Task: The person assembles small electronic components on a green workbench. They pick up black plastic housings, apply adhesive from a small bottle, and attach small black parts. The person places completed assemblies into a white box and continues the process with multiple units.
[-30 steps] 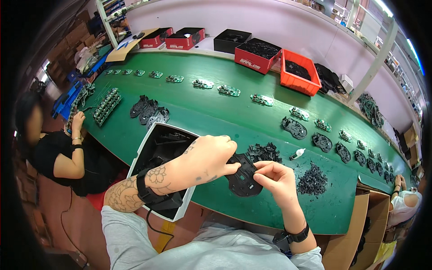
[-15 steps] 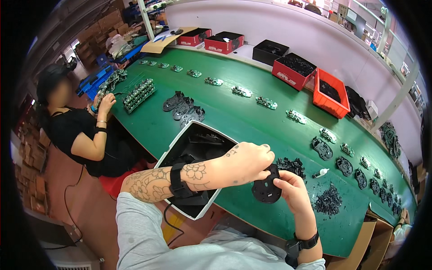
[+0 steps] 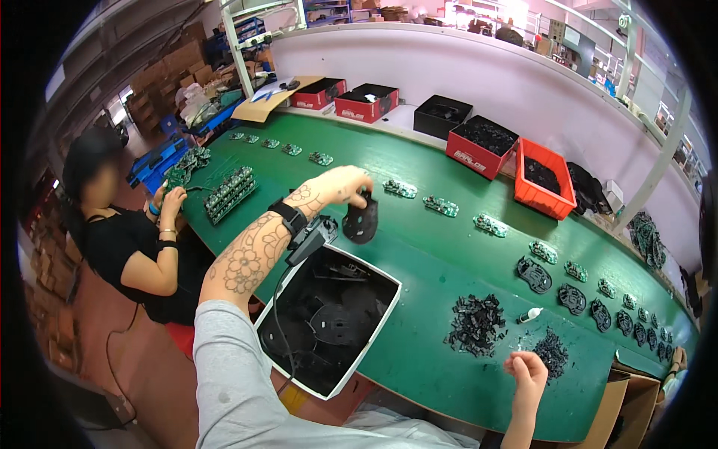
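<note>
My left hand (image 3: pixel 345 185) reaches out over the bench beyond the box, its fingers closed on the end of a black plastic mouse base (image 3: pixel 360 223) that hangs down from them. The left forearm covers the spot where black shells lay before. Close to a heap of tiny black plastic parts (image 3: pixel 552 352), my right hand (image 3: pixel 528 370) is held with thumb and fingers pinched together; what they hold, if anything, is too small to make out. Below the left arm stands a white-rimmed box (image 3: pixel 390 293) with several black mouse shells (image 3: pixel 334 325) inside.
Green circuit boards (image 3: pixel 440 206) run in a curved row along the green bench (image 3: pixel 426 262), with black mouse bases (image 3: pixel 572 298) at the right. A second black heap (image 3: pixel 476 324) lies beside a small white bottle (image 3: pixel 530 315). Red boxes and an orange crate (image 3: pixel 544 196) line the back. A co-worker (image 3: pixel 123 217) sits left.
My left hand has carried the mouse base away to the left and farther out. My right hand has let go of it and moved right and down, beside the small parts.
</note>
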### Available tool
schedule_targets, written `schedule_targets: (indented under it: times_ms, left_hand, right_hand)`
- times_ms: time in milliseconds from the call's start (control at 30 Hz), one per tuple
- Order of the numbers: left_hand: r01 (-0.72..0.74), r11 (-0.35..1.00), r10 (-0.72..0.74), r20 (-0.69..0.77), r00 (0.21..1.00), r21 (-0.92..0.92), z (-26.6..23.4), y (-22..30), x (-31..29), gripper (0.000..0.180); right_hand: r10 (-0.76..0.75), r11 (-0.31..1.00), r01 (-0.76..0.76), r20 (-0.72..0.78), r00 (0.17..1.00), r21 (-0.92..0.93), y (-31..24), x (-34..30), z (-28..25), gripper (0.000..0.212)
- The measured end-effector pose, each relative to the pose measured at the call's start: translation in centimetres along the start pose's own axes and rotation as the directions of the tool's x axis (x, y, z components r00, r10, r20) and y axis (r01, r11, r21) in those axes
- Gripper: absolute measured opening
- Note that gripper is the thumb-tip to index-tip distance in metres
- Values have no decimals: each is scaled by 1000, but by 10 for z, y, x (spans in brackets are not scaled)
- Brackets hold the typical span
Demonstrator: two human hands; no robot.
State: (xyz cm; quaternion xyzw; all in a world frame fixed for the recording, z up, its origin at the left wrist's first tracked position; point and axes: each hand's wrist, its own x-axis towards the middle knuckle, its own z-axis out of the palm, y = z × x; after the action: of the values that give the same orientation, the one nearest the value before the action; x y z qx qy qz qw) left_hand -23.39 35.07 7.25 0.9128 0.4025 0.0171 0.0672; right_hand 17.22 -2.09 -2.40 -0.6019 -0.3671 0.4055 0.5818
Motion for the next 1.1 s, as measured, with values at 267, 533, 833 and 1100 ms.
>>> schedule_targets:
  times_ms: [267,533,833,1100]
  left_hand:
    - [12,981,19,156,988,-192,58,-27,5,41]
    - [-57,985,85,178,980,-160,70,-17,-1,40]
    - [-121,983,85,-244,966,-138,38,-6,-36,51]
    - [-210,977,162,-522,837,-33,-20,178,-169,6]
  right_hand:
    - [-4,1000,3,-148,989,-12,21,-22,-37,11]
    - [63,997,-56,-178,982,43,26,-21,-42,13]
    - [31,999,-29,-82,996,28,19,-12,-30,12]
    - [-4,999,7,-75,997,47,14,-15,-34,11]
